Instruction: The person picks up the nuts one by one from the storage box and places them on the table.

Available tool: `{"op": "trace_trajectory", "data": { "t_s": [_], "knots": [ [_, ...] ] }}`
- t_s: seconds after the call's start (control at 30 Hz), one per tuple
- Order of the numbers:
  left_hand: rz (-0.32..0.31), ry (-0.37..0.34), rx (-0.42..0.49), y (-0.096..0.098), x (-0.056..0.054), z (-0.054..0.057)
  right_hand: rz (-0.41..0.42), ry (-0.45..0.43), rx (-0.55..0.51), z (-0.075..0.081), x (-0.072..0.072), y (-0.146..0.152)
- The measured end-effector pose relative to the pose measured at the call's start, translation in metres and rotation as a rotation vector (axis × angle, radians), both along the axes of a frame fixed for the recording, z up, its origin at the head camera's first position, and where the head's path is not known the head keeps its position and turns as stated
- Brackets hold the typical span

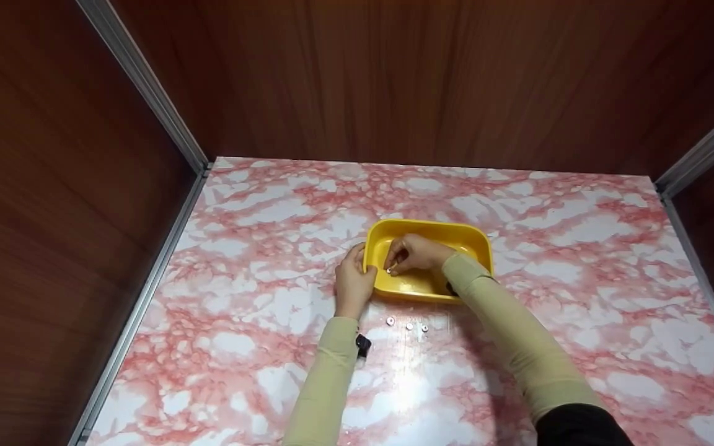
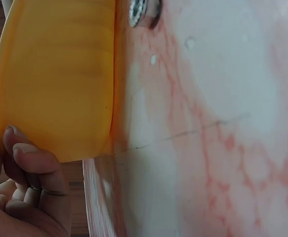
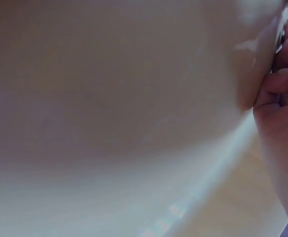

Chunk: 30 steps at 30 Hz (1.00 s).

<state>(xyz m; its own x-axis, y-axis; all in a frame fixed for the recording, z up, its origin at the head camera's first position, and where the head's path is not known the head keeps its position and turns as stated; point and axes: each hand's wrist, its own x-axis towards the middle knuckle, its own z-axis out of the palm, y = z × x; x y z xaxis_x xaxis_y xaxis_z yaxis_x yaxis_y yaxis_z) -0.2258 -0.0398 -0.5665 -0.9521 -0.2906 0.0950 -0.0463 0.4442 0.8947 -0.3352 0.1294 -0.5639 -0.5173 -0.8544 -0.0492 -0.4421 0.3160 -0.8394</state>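
A yellow plastic basin (image 1: 429, 297) stands on the marbled tabletop. My left hand (image 1: 355, 282) grips its left rim, thumb inside and fingers outside; the left wrist view shows the curled fingers (image 2: 37, 158) against the basin's wall (image 2: 60, 84). Inside the basin, my right hand (image 1: 418, 253) pinches a small shiny metal piece (image 1: 388, 271) low near the left end. Its exact kind is too small to tell. The right wrist view catches the right hand (image 3: 282, 94) only at the edge, fingers curled, the piece mostly hidden.
In front of the basin lie three small silver round metal pieces (image 1: 409, 326); one knurled piece (image 2: 144, 12) shows close up in the left wrist view. Brown wood-look panels (image 1: 394, 80) with metal edging enclose the back and sides of the tabletop (image 1: 258, 266).
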Motion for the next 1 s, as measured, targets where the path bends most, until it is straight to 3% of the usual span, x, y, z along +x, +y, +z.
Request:
{"op": "trace_trajectory", "data": {
  "t_s": [0.2, 0.43, 0.7, 1.0],
  "knots": [
    [-0.002, -0.003, 0.018, 0.000, 0.000, 0.000, -0.015, -0.001, 0.029, 0.000, -0.001, 0.000],
    [-0.005, -0.001, 0.012, 0.000, -0.001, -0.001, 0.019, 0.040, -0.037, -0.001, 0.000, 0.001],
    [-0.008, 0.008, 0.003, 0.000, 0.000, 0.000, -0.006, 0.061, 0.040, -0.001, -0.001, -0.001],
    [-0.011, 0.007, 0.021, 0.000, 0.000, -0.001, 0.034, 0.056, -0.057, -0.010, -0.006, 0.002]
  ]
}}
